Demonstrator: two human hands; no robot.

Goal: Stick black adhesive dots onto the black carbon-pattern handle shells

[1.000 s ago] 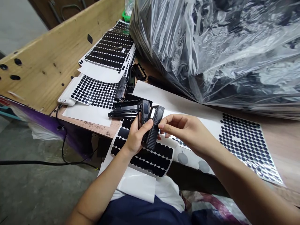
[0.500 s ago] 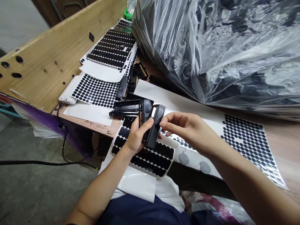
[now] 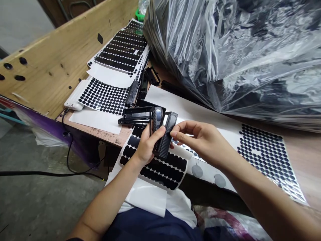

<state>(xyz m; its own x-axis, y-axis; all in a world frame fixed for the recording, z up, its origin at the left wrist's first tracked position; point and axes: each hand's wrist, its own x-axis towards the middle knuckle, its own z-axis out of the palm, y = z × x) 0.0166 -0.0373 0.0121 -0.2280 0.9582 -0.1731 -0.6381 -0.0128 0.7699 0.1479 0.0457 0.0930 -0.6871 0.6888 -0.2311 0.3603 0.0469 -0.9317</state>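
Note:
My left hand (image 3: 145, 147) is closed around a black carbon-pattern plastic part (image 3: 165, 137), held upright above the table edge. A black oval pad sits on the part's upper face. My right hand (image 3: 198, 140) pinches thumb and forefinger against the top right side of that same part. Under both hands lies a sheet of black oval stickers (image 3: 160, 165) that hangs over the table edge. A stack of black plastic frames (image 3: 134, 116) lies just behind the held part.
Sheets of black round dot stickers lie at the right (image 3: 268, 157) and left (image 3: 101, 97), with more oval sheets (image 3: 122, 50) at the back. A large clear plastic bag (image 3: 233, 53) fills the back right. A wooden board (image 3: 50, 63) stands at the left.
Both hands and the black part stay almost still. Only the view has shifted slightly.

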